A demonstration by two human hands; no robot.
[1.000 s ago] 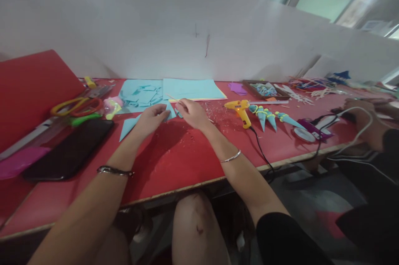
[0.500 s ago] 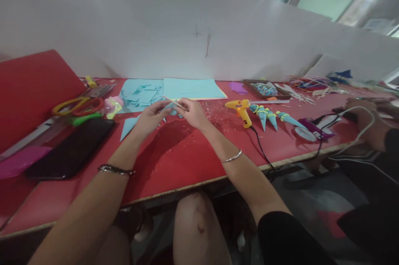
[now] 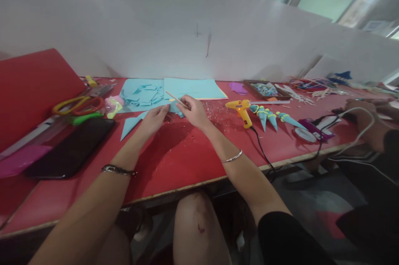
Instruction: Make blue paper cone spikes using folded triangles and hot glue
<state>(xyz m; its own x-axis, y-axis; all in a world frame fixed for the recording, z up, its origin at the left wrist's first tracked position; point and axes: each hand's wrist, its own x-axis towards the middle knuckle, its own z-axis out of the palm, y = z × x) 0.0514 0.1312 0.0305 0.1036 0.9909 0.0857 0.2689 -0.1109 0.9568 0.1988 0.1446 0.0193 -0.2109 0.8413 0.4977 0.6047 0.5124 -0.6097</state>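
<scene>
A thin wooden stick slants up to the left out of my right hand, whose fingers are closed around its lower end. My left hand is just to the left, low over the table, with its fingers curled together; what they hold, if anything, is hidden. A small piece of light blue paper shows between the two hands, close to the left fingertips. Blue paper cones lie beside my left wrist. Cut blue paper pieces are heaped on a blue sheet behind the hands.
A yellow glue gun with a black cord rests to the right, near decorated blue cones. Behind is a brown tray. Scissors and a black phone lie left. Another person's hand is at far right.
My hands have moved slightly apart. The stick has come away from the left fingers and now tilts more steeply in my right hand.
</scene>
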